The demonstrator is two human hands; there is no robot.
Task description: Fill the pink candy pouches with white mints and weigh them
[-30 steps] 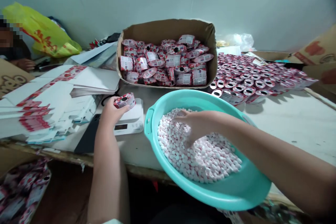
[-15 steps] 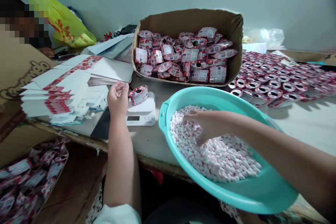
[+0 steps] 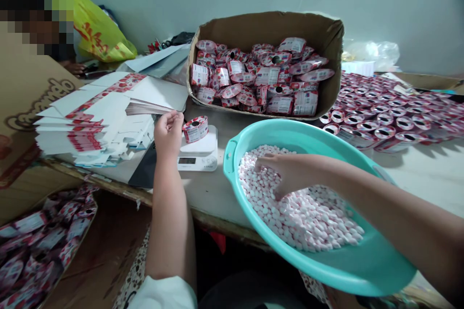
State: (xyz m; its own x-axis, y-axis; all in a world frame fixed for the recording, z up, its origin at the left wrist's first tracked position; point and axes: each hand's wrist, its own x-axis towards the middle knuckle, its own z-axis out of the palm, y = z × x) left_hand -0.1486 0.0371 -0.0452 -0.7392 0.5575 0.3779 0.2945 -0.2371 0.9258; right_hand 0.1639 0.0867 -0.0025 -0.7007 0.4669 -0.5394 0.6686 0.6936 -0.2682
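Note:
My left hand (image 3: pixel 168 134) is beside a small digital scale (image 3: pixel 209 162), its fingers curled together. Whatever they may hold is hidden. On the scale's plate stands a red and white printed packet (image 3: pixel 196 129) with a dark hole in its top, close to my fingertips. My right hand (image 3: pixel 281 171) reaches into a turquoise basin (image 3: pixel 380 263), thumb and fingers apart. Its fingertips rest in a heap of small white and pink candies (image 3: pixel 319 222), so they are partly hidden.
A cardboard box (image 3: pixel 250 21) of filled packets stands behind. Rows of open packets (image 3: pixel 384 118) cover the right. Flat white cartons (image 3: pixel 112 91) are stacked left, near another person's hand (image 3: pixel 74 67). Below left, another box holds more packets (image 3: pixel 47 241).
The whole view has shifted slightly, so things sit a little further right. My left fingers look more curled by the packet. My right hand stays among the candies.

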